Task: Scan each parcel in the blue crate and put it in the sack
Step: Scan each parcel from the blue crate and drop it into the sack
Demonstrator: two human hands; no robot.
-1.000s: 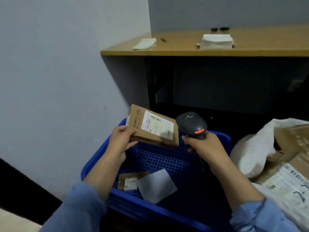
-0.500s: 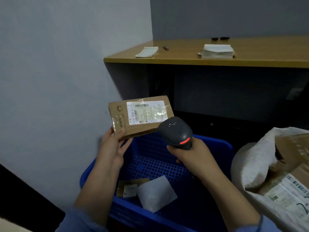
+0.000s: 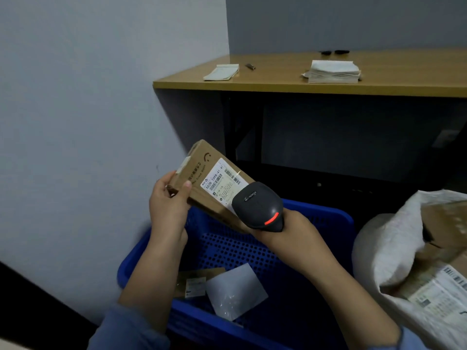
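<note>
**Parcel (image 3: 214,181) at the scanner (image 3: 257,205), above the blue crate (image 3: 326,210)**

Centre of frame: brown cardboard parcel, tilted, long axis running from upper left to lower right. Hangs clear of the crate, above its far rim. Carries a white barcode label (image 3: 223,184) on the upward face, turned toward the camera.

Left hand (image 3: 168,210), left of centre: grips the parcel's lower-left end, thumb laid across the labelled face, fingers curled behind the edge.

Right hand (image 3: 290,231), just right of centre: wrapped round the scanner's handle. Black scanner head in front of the parcel's lower-right corner, covering part of the label, a lit red strip on its rear. Contact between scanner and parcel: cannot be told.

Lower centre: blue crate with perforated walls, beneath both forearms. Holds two items on its floor: a small brown parcel (image 3: 194,281) with a white label, and a grey pouch (image 3: 235,291) just to its right, edges meeting.

Right edge: white sack (image 3: 379,248), just beside the crate's right side, mouth open toward the camera. Contains cardboard parcels with printed labels.

Upper right: wooden desk (image 3: 278,83), bearing a flat white packet (image 3: 221,72) near its left end and a stack of papers (image 3: 331,72) further right, well apart.

Left half: pale wall (image 3: 75,122). Bottom corners: blue sleeves (image 3: 126,329) on both forearms.
</note>
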